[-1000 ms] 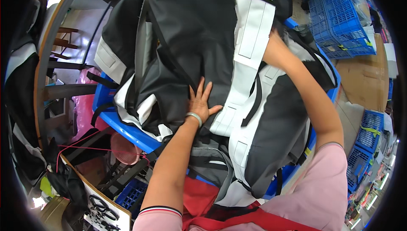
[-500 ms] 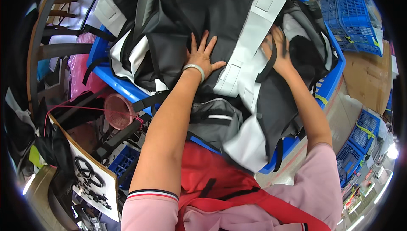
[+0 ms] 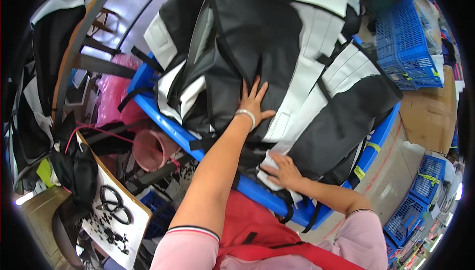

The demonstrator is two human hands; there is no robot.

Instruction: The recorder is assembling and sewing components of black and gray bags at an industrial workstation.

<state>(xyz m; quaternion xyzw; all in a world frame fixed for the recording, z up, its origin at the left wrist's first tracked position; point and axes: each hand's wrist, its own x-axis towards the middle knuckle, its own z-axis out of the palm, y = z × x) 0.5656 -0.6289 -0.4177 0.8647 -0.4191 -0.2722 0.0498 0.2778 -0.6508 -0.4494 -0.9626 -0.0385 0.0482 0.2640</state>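
A large pile of black-and-white sewn bag pieces (image 3: 267, 27) fills a blue plastic basket (image 3: 166, 121) in front of me. My left hand (image 3: 253, 105), with a pale bangle at the wrist, presses on the black fabric near the middle, its fingers spread. Nearer to me, my right hand (image 3: 284, 172) lies on a white fabric edge (image 3: 269, 166) just inside the basket's near rim. Its fingers point left and rest on the cloth. A black panel with a white band (image 3: 326, 126) lies over the pile's right side.
Left of the basket are a pink mesh bin (image 3: 148, 151), a pink plastic bag (image 3: 116, 92) and a white-topped table (image 3: 118, 220) holding scissors (image 3: 115, 205) and small black parts. Blue crates (image 3: 408, 42) and cardboard (image 3: 428, 111) stand at the right.
My right hand has moved from the pile's far right toward me, to the near edge. The black panel with its white band now covers the right side. My left hand remains pressed on the pile.
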